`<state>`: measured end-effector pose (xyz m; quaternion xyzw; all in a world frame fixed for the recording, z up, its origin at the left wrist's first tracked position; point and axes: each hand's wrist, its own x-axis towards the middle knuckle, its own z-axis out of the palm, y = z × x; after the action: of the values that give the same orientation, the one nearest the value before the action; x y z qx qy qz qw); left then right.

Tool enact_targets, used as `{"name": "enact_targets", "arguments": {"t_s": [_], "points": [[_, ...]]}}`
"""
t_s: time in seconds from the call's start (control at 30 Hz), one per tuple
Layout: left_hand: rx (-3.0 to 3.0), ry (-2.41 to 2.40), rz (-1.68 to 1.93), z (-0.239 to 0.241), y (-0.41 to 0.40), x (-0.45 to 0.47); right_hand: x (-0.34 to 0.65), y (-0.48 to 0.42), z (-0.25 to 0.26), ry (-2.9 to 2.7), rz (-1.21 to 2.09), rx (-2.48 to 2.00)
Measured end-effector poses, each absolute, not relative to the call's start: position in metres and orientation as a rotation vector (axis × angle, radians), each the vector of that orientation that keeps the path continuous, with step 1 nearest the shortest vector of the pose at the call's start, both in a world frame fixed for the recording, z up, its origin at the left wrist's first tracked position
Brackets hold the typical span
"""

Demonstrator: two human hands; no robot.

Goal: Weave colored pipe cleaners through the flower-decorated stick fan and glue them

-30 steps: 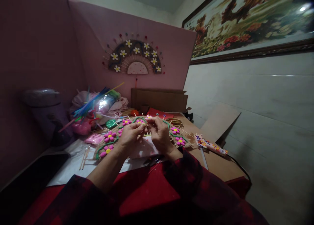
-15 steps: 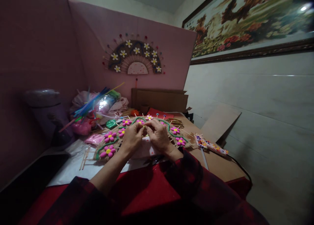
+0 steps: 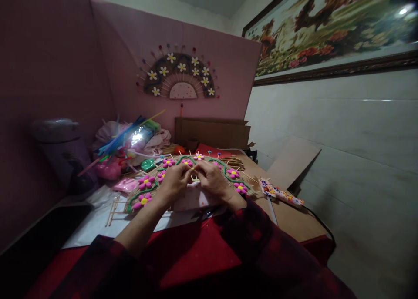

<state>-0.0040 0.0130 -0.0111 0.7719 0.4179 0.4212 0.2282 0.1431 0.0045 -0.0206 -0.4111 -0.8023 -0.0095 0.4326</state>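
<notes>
Over the middle of a fan-shaped craft piece, my left hand (image 3: pixel 174 182) and my right hand (image 3: pixel 214 181) meet at the fingertips. Both pinch a small yellow piece (image 3: pixel 192 169), too small to make out well, perhaps soft clay. Beneath them lies the twine-covered fan (image 3: pixel 135 196), with a curving green strip and several pink flowers (image 3: pixel 146 181) with yellow centres. Its pale, red-spotted half-round base (image 3: pixel 187 202) sits just below my hands. My fingers and palms hide the fan's centre and part of its sticks.
A glue gun (image 3: pixel 281 194) in patterned wrapping lies on brown cardboard (image 3: pixel 294 220) at right. Left are bundled coloured pipe cleaners (image 3: pixel 124 136), a green packet (image 3: pixel 148 164) and small joined sticks (image 3: pixel 113 212). A finished fan (image 3: pixel 182 68) hangs on the pink board behind; red cloth (image 3: pixel 192 255) covers the front.
My hands have shifted and turned slightly, so the yellow piece between the fingertips shows more plainly, along with more of the spotted base. The fan lies as before.
</notes>
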Motion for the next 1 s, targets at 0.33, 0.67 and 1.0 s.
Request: {"name": "enact_targets", "arguments": {"t_s": [0.33,0.67,1.0], "points": [[2.005,1.044,1.035,-0.003,0.006,-0.009,0.152,0.001,-0.015,-2.195,0.042,-0.992],[1.948,0.922,0.804,0.008,0.007,-0.02,0.152,-0.004,-0.012,-2.24,0.258,-0.927],[1.918,0.929,0.793,0.003,0.01,-0.021,0.15,-0.003,-0.013,-2.214,0.309,-0.931]]}}
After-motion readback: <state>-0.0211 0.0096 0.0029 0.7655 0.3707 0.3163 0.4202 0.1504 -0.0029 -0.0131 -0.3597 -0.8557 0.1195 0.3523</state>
